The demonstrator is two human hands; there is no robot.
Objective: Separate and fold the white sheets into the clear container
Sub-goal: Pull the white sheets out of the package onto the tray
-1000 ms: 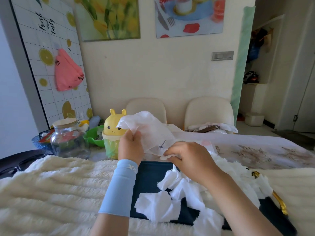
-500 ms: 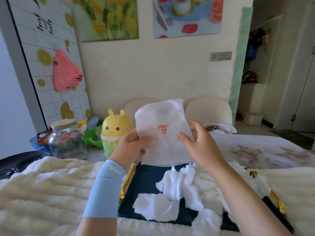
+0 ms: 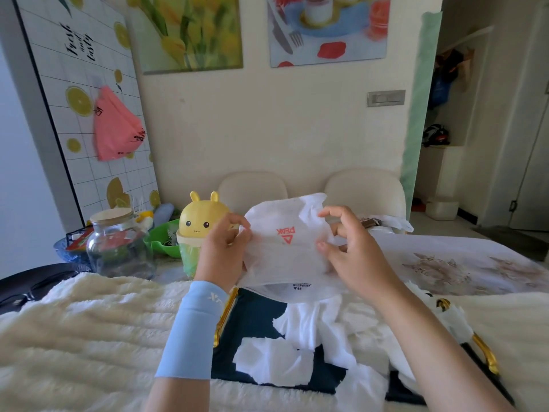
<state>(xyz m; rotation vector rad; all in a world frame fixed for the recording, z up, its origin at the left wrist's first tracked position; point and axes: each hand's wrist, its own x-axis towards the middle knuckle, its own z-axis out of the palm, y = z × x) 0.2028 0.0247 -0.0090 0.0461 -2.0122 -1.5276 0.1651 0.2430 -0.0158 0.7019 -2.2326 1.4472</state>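
A cream wall (image 3: pixel 282 129) in soft daylight holds a tulip painting (image 3: pixel 190 31), a dessert painting (image 3: pixel 326 28) and a grey switch plate (image 3: pixel 385 98). Two cream chairs (image 3: pixel 252 187) stand before it. A lemon-print panel (image 3: pixel 77 84) fills the left; a doorway (image 3: pixel 490 114) opens at right.

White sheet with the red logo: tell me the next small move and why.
Probably fold it in half, bringing the left hand and right hand together. The white sheet is held spread out above the pile on the dark tray, with each hand pinching a side edge, so it looks separated and ready to fold.
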